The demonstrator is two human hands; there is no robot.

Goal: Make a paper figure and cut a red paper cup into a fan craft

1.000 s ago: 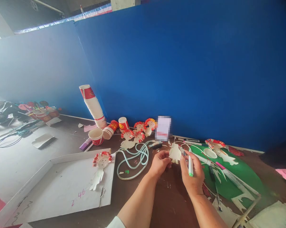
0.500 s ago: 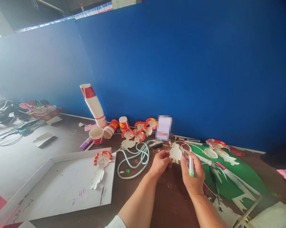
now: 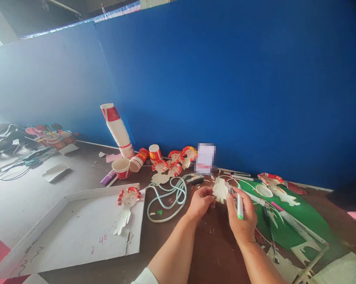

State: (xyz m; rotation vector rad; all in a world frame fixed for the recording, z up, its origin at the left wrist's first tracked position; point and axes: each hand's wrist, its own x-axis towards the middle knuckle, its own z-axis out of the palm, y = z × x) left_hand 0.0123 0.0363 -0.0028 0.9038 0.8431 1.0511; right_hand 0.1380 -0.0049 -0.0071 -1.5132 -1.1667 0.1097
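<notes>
My left hand (image 3: 200, 202) pinches the edge of a small cream paper cutout (image 3: 220, 190) shaped like a little body, held just above the brown table (image 3: 207, 244). My right hand (image 3: 242, 219) is closed round a white marker with a green cap (image 3: 239, 205), its tip end up at the cutout. Both hands sit close together at the middle of the view. A finished paper doll with a red-and-white fringe (image 3: 126, 202) lies on a white cardboard tray (image 3: 74, 236) to the left.
Along the blue wall (image 3: 225, 86) stand a leaning stack of paper cups (image 3: 118, 130), loose red cups (image 3: 122, 168) and several finished dolls (image 3: 168, 165). A pale green cable (image 3: 168, 197) coils left of my hands. Green paper with cutouts and pens (image 3: 287, 213) lies to the right.
The view has drifted slightly; both hands stay together on the cutout with barely any shift.
</notes>
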